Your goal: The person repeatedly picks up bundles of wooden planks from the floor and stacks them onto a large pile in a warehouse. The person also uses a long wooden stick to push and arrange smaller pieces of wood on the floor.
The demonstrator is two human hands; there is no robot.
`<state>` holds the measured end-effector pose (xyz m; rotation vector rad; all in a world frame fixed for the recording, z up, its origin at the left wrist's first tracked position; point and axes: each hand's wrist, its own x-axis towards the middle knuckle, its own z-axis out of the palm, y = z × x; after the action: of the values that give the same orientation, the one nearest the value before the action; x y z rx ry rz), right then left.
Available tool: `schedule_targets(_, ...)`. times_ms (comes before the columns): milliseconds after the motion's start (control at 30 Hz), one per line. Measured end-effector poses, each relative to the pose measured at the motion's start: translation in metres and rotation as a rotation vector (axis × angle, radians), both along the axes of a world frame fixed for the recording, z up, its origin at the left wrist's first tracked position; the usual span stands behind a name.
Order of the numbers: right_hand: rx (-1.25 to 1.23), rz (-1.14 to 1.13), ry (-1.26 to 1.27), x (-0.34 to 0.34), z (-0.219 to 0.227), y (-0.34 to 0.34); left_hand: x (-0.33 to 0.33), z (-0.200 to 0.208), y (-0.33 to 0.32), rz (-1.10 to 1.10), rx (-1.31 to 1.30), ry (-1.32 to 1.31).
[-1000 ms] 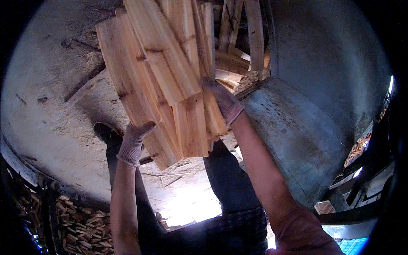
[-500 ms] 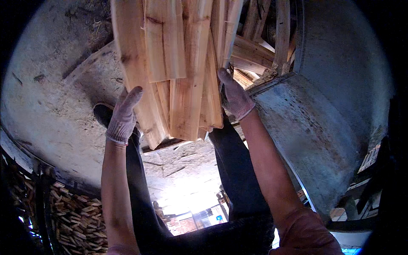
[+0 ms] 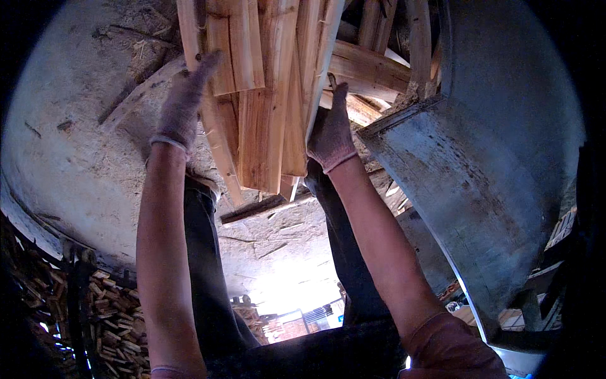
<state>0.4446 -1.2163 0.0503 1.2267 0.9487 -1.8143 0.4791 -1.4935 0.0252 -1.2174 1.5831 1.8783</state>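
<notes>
Several long, pale brown wooden boards (image 3: 268, 126) lie overlapped in a bundle in front of me, their near ends above the floor and their far ends beyond the top edge. My left hand (image 3: 180, 107), in a light knitted glove and slightly blurred, grips the bundle's left side, thumb over the outer board. On the right side, my gloved right hand (image 3: 331, 134) presses against the edge board, its thumb pointing up. The fingers of both hands are mostly hidden beside and beneath the wood.
A worn metal sheet (image 3: 454, 183) with a raised edge stands to the right. More timber (image 3: 369, 69) is piled behind it at the far right. Stacked small wood pieces (image 3: 120, 322) fill the lower left. A loose strip (image 3: 265, 207) lies on the dusty floor (image 3: 82, 164).
The bundle and both hands have moved away from me and slightly left. My left hand is farther up the side, and the left board has tilted and narrowed in view.
</notes>
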Motion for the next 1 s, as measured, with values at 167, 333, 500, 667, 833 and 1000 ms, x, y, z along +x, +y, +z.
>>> schedule_targets(167,0.024,0.226,0.341,-0.011,0.001,-0.010,-0.009,-0.005,-0.001,0.107,0.146,0.051)
schedule_targets(333,0.154,0.682,0.476,0.001,0.005,-0.017,0.012,0.001,-0.002,0.204,0.200,0.023)
schedule_targets(500,0.311,0.901,0.395,0.000,0.006,-0.047,0.026,0.014,-0.004,0.248,0.327,-0.008)
schedule_targets(667,0.342,0.815,0.317,-0.014,0.002,-0.077,0.028,-0.018,-0.019,0.343,0.367,0.002)
schedule_targets(833,0.384,0.657,0.373,-0.001,-0.001,-0.076,0.025,0.000,-0.012,0.291,0.338,-0.003)
schedule_targets(1000,0.395,0.738,0.529,0.009,0.038,-0.075,0.048,0.029,0.002,0.367,0.345,0.109)
